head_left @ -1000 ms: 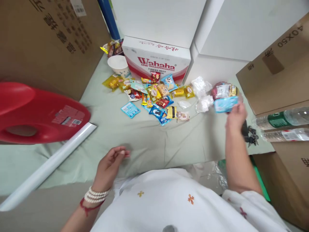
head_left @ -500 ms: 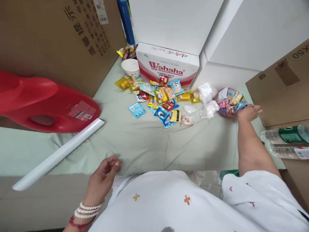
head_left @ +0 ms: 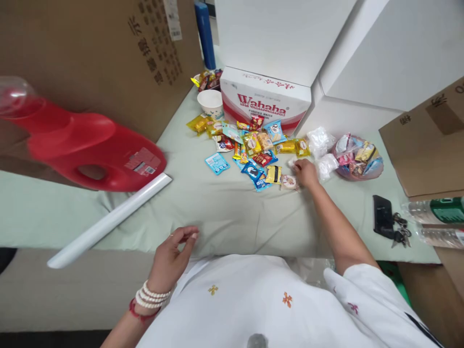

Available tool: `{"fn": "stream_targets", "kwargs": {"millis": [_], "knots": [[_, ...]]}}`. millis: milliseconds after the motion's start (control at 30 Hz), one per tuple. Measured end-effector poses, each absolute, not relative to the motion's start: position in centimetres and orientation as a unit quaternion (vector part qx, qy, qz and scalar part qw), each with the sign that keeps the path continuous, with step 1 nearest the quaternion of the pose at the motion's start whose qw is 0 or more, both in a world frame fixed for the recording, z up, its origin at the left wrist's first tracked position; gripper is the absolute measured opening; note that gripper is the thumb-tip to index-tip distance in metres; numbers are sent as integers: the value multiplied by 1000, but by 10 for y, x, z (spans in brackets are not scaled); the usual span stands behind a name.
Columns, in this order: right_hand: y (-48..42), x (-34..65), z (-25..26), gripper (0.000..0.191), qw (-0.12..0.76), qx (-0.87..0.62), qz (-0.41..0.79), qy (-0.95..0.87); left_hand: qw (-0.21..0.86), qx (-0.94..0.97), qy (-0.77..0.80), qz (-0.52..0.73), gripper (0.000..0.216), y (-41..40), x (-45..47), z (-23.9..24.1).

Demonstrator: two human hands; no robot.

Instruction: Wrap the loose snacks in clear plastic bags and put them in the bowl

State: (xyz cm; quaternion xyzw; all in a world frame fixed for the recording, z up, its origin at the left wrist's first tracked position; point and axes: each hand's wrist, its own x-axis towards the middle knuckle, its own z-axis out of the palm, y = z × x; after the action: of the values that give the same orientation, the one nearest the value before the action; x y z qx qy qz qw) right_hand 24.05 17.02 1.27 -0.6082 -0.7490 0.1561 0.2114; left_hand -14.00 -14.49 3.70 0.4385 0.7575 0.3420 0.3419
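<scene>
My right hand (head_left: 306,175) reaches down among the snacks, its fingers closed on a small whitish plastic packet (head_left: 291,163) that they partly cover. Just in front of that hand lies a pale wrapped snack (head_left: 289,181), next to a yellow-and-black snack packet (head_left: 273,174). To its right are two crumpled clear plastic packets (head_left: 327,166). A pink see-through bowl (head_left: 368,175) filled with wrapped snacks stands farther right. Near the table's front edge, my left hand (head_left: 174,253) hovers with loosely curved fingers, a gap inside the thumb, and nothing in it.
Several wrapped snacks (head_left: 253,144) lie before a Wahaha carton (head_left: 266,99) and a paper cup (head_left: 210,104). A red jug (head_left: 97,150) and white roll (head_left: 112,220) occupy the left. A phone (head_left: 383,216), keys (head_left: 401,236) and bottles (head_left: 447,210) are at right.
My right hand has moved left from the snack bowl to the small whitish packet. The phone and keys have come into sight. My left hand stays near the front edge.
</scene>
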Motion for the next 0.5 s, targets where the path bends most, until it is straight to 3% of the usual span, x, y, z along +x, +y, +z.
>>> {"fn": "stream_targets", "kwargs": {"millis": [133, 233, 500], "knots": [[117, 225, 20, 30, 332, -581, 231, -706, 411, 405, 705, 412, 38, -130, -121, 48], [60, 195, 21, 24, 426, -509, 367, -652, 451, 445, 630, 448, 31, -95, -90, 54], [-24, 142, 29, 16, 431, -497, 519, -546, 521, 481, 508, 489, 33, -25, -27, 27]]}}
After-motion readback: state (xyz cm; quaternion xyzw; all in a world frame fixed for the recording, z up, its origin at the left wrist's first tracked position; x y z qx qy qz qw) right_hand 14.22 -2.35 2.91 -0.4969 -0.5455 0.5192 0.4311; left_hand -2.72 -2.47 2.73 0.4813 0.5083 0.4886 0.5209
